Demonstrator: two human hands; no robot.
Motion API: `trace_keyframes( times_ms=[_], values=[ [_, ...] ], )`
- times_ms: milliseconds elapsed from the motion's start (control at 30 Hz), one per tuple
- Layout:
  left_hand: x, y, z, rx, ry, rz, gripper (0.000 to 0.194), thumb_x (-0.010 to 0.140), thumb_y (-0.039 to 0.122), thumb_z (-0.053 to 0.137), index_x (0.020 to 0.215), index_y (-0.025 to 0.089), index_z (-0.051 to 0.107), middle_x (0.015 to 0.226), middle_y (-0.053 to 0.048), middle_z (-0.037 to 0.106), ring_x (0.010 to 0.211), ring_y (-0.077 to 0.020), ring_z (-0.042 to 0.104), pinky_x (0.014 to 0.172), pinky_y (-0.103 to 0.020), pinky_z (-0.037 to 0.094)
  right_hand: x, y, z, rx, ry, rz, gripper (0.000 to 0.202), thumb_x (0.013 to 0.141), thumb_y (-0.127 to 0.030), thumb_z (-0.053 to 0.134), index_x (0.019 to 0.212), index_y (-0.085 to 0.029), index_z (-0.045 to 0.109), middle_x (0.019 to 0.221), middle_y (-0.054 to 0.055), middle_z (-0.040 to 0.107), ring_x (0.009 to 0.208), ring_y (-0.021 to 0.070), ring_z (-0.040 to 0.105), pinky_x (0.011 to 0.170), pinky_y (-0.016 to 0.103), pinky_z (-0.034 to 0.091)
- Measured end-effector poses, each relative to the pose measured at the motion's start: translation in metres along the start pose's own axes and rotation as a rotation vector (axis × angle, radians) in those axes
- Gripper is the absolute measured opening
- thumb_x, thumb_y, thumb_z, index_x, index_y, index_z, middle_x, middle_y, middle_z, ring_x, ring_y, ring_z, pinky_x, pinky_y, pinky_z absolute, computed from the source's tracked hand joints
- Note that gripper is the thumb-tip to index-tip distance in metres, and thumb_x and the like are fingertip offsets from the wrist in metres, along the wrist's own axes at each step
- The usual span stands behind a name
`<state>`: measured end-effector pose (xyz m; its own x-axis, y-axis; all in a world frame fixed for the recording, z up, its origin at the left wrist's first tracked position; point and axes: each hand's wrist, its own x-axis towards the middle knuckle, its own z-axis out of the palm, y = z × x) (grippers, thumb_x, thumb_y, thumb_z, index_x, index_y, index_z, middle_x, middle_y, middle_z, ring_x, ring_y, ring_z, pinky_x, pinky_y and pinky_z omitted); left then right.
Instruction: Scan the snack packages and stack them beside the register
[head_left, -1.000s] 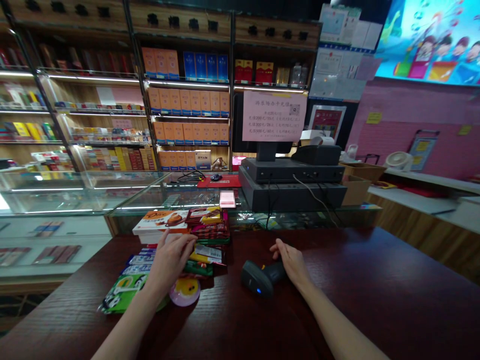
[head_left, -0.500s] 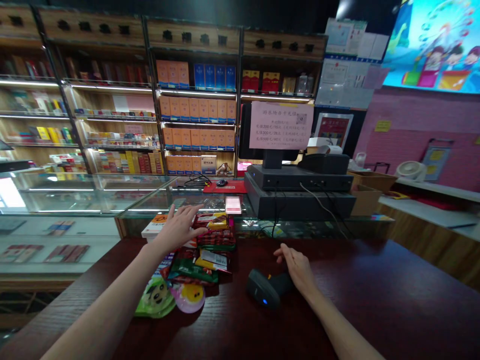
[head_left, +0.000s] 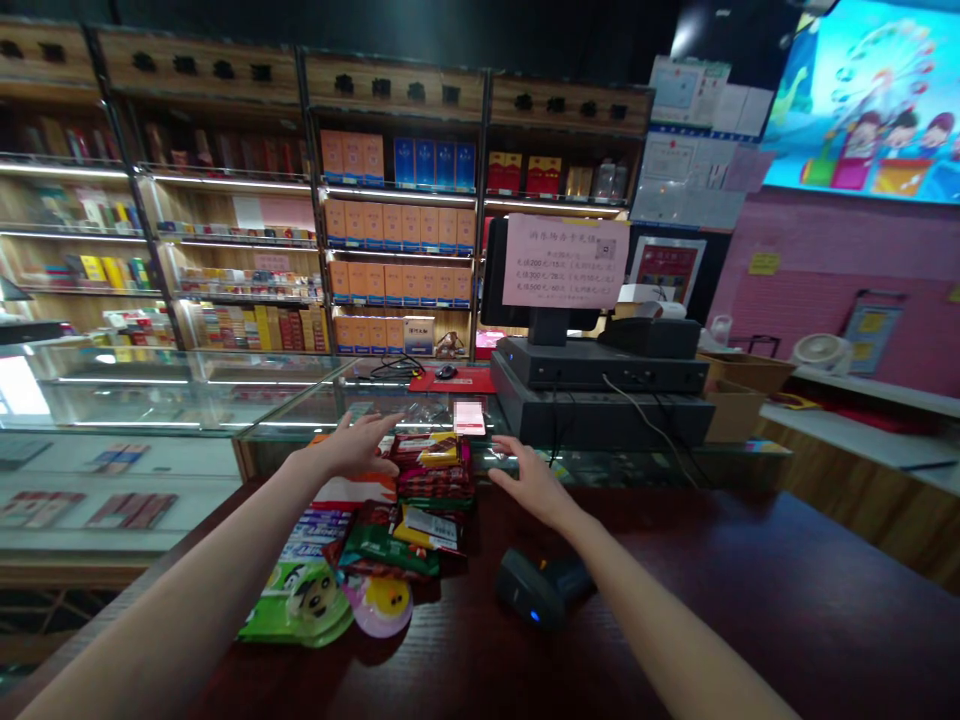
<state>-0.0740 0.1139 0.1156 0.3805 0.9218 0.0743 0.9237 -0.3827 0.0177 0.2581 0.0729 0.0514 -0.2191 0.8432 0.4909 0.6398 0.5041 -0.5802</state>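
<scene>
My left hand (head_left: 356, 447) is over the left side of a pile of packaged snacks, fingers stretched out; whether it touches the pile I cannot tell. On the right side of the pile, my right hand (head_left: 534, 482) hovers with fingers apart and nothing in it. Between them lie red and yellow snack packets (head_left: 433, 452). Closer to me are a green packet (head_left: 386, 545), a yellow packet with a barcode label (head_left: 431, 527), a green package with a panda face (head_left: 315, 600) and a pink round package (head_left: 384, 603). A black barcode scanner (head_left: 532, 588) with a blue light lies below my right forearm.
The dark wooden counter (head_left: 720, 590) meets a glass display case (head_left: 285, 425). A cash register with a monitor (head_left: 547, 340) stands behind, a cardboard box (head_left: 739, 405) beside it. A mouse (head_left: 447, 372) rests on a red mat. Stocked shelves line the back wall.
My right hand has moved from beside the scanner forward and left, toward the snack pile. My left hand has shifted slightly left and stays stretched out. The view has tilted slightly.
</scene>
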Motion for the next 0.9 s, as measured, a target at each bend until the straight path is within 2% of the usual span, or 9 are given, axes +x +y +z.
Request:
trace_keyframes(
  times_ms=[133,267,433,600,900],
  values=[
    [0.001,0.000,0.001,-0.036,0.018,0.040,0.098,0.072,0.053,0.073,0.154,0.029,0.026,0.155,-0.018,0.041,0.147,-0.0379,0.031,0.114,-0.069,0.015,0.023,-0.007,0.014,0.081,-0.072,-0.050,0.082,0.076,-0.032,0.076,0.149,-0.024,0.039,0.137,0.013,0.060,0.129,0.0291,0.052,0.109,0.048,0.038],
    [0.000,-0.001,0.003,-0.076,0.025,0.070,0.093,0.074,0.048,0.072,0.153,0.031,0.027,0.152,-0.017,0.047,0.144,-0.0371,0.037,0.113,-0.069,0.016,0.041,-0.012,0.025,0.117,-0.150,-0.041,0.094,0.072,-0.036,0.080,0.153,-0.024,0.034,0.144,0.016,0.054,0.136,0.0319,0.047,0.113,0.050,0.034],
    [0.000,-0.002,0.006,-0.117,0.017,0.082,0.088,0.076,0.042,0.069,0.153,0.031,0.027,0.147,-0.015,0.053,0.140,-0.0357,0.043,0.113,-0.071,0.014,0.055,-0.016,0.031,0.118,-0.215,-0.059,0.095,0.073,-0.031,0.079,0.154,-0.021,0.031,0.146,0.018,0.053,0.136,0.0314,0.048,0.113,0.050,0.035],
    [0.001,-0.008,0.013,-0.127,0.059,0.090,0.083,0.079,0.041,0.066,0.152,0.032,0.028,0.145,-0.015,0.055,0.132,-0.0335,0.053,0.113,-0.068,0.017,0.062,-0.014,0.036,0.125,-0.216,-0.077,0.091,0.074,-0.030,0.078,0.153,-0.022,0.034,0.142,0.017,0.058,0.133,0.0305,0.052,0.112,0.049,0.035],
    [-0.001,-0.009,0.011,-0.162,0.094,0.100,0.079,0.080,0.041,0.066,0.150,0.035,0.030,0.140,-0.011,0.061,0.129,-0.0321,0.056,0.114,-0.069,0.016,0.060,-0.013,0.033,0.113,-0.188,-0.079,0.088,0.073,-0.029,0.079,0.151,-0.024,0.038,0.136,0.013,0.062,0.127,0.0289,0.057,0.111,0.048,0.038]
  ],
)
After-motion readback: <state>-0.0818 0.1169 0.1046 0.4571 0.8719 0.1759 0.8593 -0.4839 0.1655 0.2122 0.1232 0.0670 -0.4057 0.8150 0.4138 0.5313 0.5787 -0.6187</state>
